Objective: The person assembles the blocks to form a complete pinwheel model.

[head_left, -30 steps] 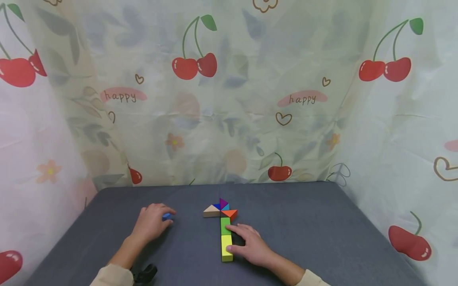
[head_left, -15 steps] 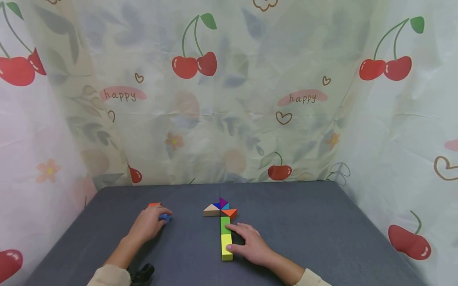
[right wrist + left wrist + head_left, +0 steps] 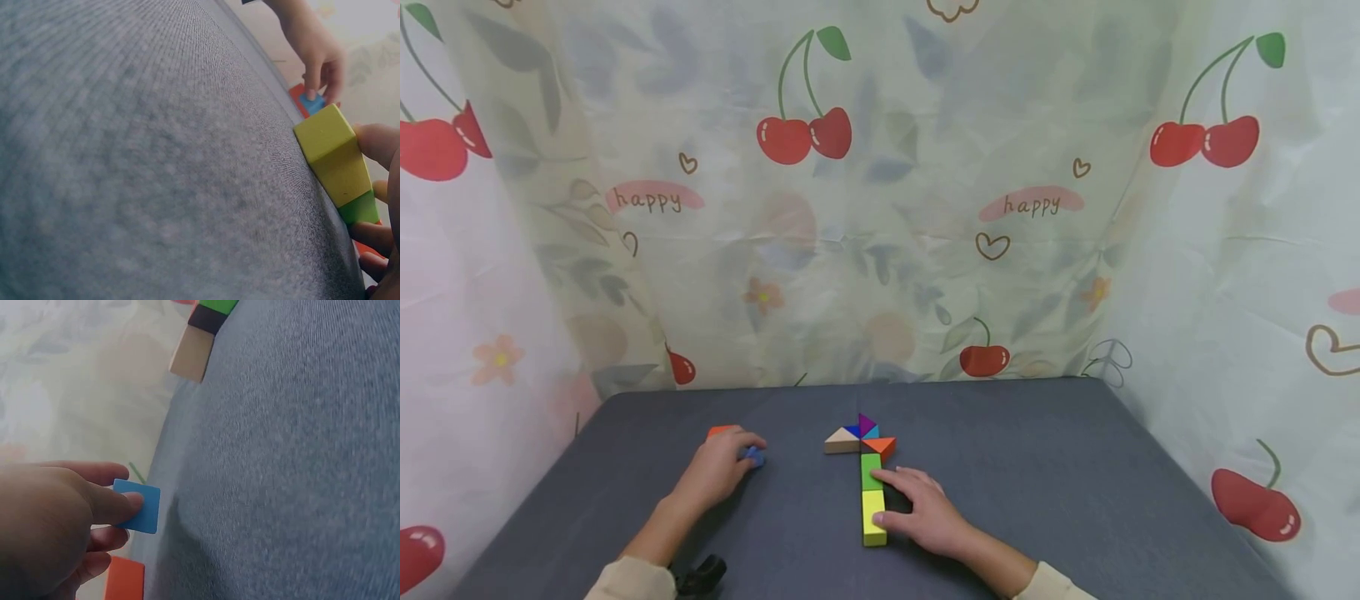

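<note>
My left hand (image 3: 718, 462) pinches a small blue block (image 3: 142, 506) between thumb and fingers, at the left of the table; the left wrist view shows its square face. Just behind that hand lies an orange-red block (image 3: 124, 579), partly hidden by it. My right hand (image 3: 925, 512) rests beside a column of two blocks, its thumb touching the yellow block (image 3: 873, 517) and a finger on the green block (image 3: 871, 472). Beyond the green block sit triangular pieces: an orange triangle (image 3: 883, 447), a purple triangle (image 3: 866, 423), a wooden-coloured triangle (image 3: 842, 442) and blue ones.
A dark grey cloth (image 3: 1037, 467) covers the table. Curtains with cherry prints (image 3: 805, 267) hang behind and at both sides. A black strap-like object (image 3: 702, 575) sits at my left wrist.
My left hand has shifted slightly down, and the orange-red block behind it has come into view. The blue block in its fingers has turned a little. My right hand stays in place.
</note>
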